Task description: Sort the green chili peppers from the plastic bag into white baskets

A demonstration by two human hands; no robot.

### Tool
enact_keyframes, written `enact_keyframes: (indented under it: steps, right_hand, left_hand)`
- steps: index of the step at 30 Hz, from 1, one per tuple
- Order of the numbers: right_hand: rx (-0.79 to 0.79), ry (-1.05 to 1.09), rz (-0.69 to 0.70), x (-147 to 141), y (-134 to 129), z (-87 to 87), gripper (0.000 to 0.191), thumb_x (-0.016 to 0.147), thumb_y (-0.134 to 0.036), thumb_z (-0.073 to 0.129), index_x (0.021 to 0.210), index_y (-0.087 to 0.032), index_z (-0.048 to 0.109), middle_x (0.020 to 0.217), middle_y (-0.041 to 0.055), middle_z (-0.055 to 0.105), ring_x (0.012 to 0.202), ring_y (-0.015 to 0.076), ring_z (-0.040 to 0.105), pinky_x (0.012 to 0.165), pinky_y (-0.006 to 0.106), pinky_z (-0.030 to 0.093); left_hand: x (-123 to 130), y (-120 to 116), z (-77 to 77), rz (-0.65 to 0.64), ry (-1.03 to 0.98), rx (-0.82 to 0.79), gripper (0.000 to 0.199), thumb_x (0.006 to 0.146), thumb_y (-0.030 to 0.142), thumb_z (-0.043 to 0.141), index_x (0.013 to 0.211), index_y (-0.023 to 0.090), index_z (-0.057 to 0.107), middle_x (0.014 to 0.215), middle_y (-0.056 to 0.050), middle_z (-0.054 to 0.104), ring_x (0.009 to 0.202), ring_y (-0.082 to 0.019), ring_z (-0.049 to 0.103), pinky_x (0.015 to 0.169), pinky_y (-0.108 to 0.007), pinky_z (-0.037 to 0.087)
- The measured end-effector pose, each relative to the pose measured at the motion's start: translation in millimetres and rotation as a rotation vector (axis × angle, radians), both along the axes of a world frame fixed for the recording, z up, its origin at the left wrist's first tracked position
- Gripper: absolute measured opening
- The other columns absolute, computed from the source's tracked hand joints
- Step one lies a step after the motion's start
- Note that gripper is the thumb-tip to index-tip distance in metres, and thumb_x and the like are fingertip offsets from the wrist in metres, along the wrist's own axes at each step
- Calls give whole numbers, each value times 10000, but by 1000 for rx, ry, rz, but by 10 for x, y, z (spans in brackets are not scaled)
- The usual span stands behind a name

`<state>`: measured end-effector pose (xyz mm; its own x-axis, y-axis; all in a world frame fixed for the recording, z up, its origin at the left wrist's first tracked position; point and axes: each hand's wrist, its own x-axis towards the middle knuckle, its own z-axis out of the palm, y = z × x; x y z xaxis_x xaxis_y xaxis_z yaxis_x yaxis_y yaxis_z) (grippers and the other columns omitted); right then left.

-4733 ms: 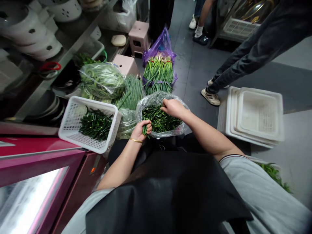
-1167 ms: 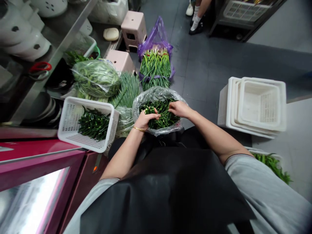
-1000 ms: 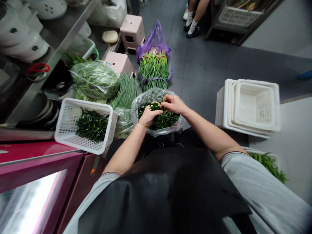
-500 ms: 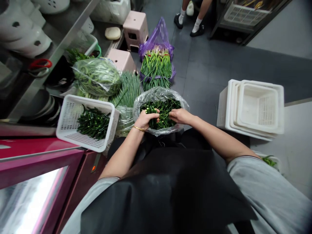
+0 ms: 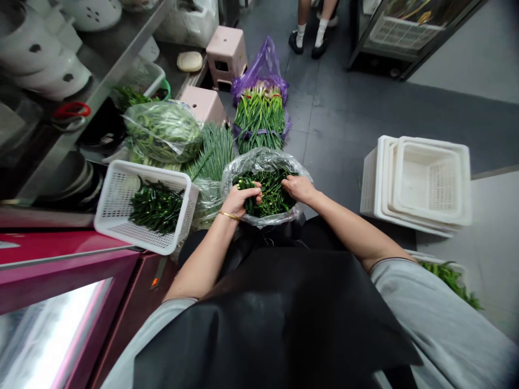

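Note:
A clear plastic bag [image 5: 279, 220] of thin green chili peppers [image 5: 270, 201] sits open in front of me, between my knees. My left hand [image 5: 237, 201], a gold bangle at its wrist, is closed around a bunch of green chili peppers [image 5: 246, 185] over the bag's left side. At the bag's right side, my right hand [image 5: 300, 189] has its fingers curled together among the peppers; what they grip is hidden. To the left, a white perforated basket [image 5: 133, 241] holds a heap of green chili peppers [image 5: 156, 208].
Beyond the bag lie green onions [image 5: 259, 114] in a purple bag and a bagged green vegetable [image 5: 162, 132]. Pink stools [image 5: 227, 46] stand behind. Stacked white baskets [image 5: 375, 178] are at right, leafy greens [image 5: 450, 278] below them. A person's legs [image 5: 310, 27] show at the far end.
My right hand has moved slightly up and away from me within the bag, its fingers more curled. My left hand still grips its bunch, shifted slightly left. The person's feet have moved.

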<state>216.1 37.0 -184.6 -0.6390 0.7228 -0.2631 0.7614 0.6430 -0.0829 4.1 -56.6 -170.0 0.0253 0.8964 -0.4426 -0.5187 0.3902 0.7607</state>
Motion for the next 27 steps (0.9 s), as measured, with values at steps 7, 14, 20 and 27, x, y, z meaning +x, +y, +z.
enact_keyframes:
  steps: [7,14,20,27]
  right_hand:
    - [-540,852,-76,-168,151,498,215,825,-373,640,851,-160,639,695,0,660,598,117,583,593,253,457]
    - [-966,1181,-391,-389,-101,291,376,693,-466,757,809,-175,549,602,-10,661,510,107,592,470,213,470]
    - [-841,940,-214,-356,-57,511,379,792,-544,645,749,-180,548,609,-4,623,493,95,531,491,235,438]
    - [24,163,-83,-317,-136,586,335,965,-302,375,1108,-93,595,1094,202,623,892,256,600,707,328,408]
  left_hand:
    - [102,186,42,-3,304,348,297,551,213,804,800,136,662,922,-54,713,887,-194,665,862,-329,492]
    - [121,194,-125,59,391,301,308,558,258,785,792,152,616,685,31,621,623,-119,582,648,-251,468]
    - [87,133,97,-110,461,330,324,576,235,790,855,155,645,727,5,642,667,-143,602,684,-261,477]
    - [156,85,99,13,590,166,247,536,151,762,750,143,638,609,12,623,580,-137,582,604,-254,466]
